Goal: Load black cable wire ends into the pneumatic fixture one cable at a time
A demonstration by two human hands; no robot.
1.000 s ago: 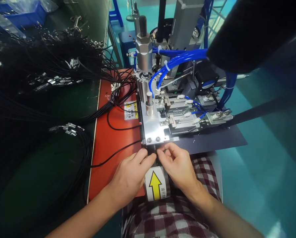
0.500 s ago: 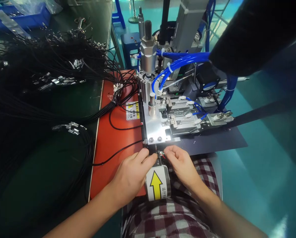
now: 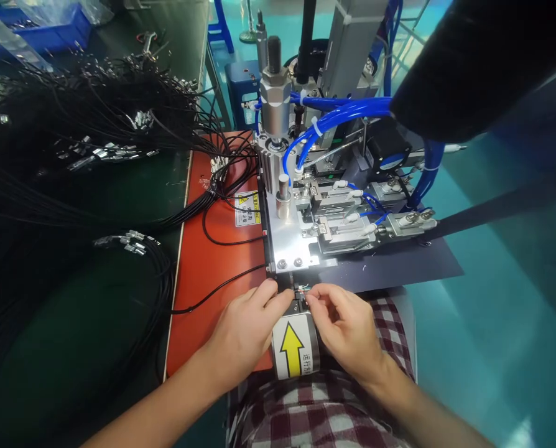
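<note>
My left hand and right hand pinch the black cable's stripped end between their fingertips, just above the yellow arrow label, below the machine's metal plate.

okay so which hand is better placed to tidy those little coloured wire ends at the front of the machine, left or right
Probably the right hand: its fingertips pinch right at the coloured wire ends. The left hand is pressing the black cable down beside the slot, so it looks busy steadying.
</note>
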